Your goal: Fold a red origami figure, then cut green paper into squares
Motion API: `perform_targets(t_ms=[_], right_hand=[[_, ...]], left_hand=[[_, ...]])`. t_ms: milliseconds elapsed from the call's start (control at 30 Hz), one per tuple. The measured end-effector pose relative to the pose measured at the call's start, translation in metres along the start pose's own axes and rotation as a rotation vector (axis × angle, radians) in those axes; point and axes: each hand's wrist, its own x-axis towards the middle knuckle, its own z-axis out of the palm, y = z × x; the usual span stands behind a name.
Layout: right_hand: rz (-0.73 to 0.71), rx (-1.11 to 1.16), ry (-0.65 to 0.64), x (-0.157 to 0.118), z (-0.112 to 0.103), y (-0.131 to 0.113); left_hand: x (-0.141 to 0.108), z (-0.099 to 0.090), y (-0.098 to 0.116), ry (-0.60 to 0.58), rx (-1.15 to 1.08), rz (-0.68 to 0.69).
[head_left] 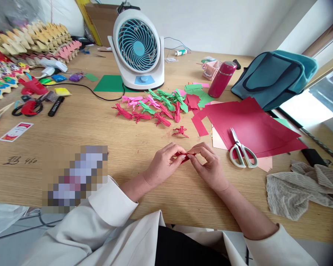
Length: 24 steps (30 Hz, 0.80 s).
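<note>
Holds one folded red paper point(185, 159), pinched in fingertips of left hand point(165, 161) and right hand point(208, 164), near scissors point(240, 150).

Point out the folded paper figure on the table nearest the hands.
The small red origami figure sitting apart, just beyond the left hand and right hand; the other figures, red, pink and green, cluster farther back.

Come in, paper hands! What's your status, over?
Left hand and right hand: both pinching. Small red paper piece between them, partly hidden. Red paper figure just beyond; scissors to the right, apart, not in the way.
</note>
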Motion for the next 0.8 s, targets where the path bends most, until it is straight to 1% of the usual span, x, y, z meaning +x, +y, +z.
perform_targets(t_ms=[100, 200, 433, 600, 700, 800], right_hand=[[0.034, 0.012, -0.001, -0.0004, -0.0001, -0.0002], [0.048, 0.025, -0.011, -0.0009, 0.0002, -0.0003], [0.03, 0.02, -0.042, -0.0012, -0.0005, -0.0012], [0.004, -0.015, -0.068, -0.0015, -0.0003, -0.0018], [-0.008, -0.02, -0.074, -0.0014, 0.0005, -0.0023], [0.0, -0.006, -0.075, -0.0008, 0.001, -0.0022]], left_hand=[[-0.0005, 0.0009, -0.0017, 0.021, -0.007, 0.014], [-0.0002, 0.0005, -0.0029, 0.032, 0.044, 0.041], [0.0017, -0.003, -0.0036, 0.021, 0.229, 0.196], [0.0027, -0.0054, -0.0011, -0.028, 0.35, 0.277], [0.0035, -0.0066, 0.0006, -0.072, 0.409, 0.287], [0.0043, -0.0067, 0.0007, -0.08, 0.412, 0.287]])
